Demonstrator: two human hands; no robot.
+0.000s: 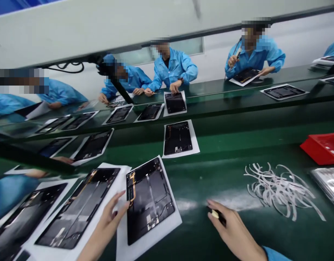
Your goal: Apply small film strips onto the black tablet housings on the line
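The hands: the left hand [109, 219] is unclenched, fingertips at the 9 o'clock edge of the tablet housing [150, 199], which rests on a white sheet [170, 221] on the table [194, 181]. The right hand [232, 228], at 3 o'clock from the housing, grasps a small item [215, 214] (possibly a tool). White strips [282, 192] lie at its 2 o'clock.

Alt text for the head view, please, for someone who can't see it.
A person's left hand is at the left edge of a dark tablet-like panel on white paper, while the right hand holds a small object over a green bench. Curled white strips lie right; blue-clad workers are beyond.
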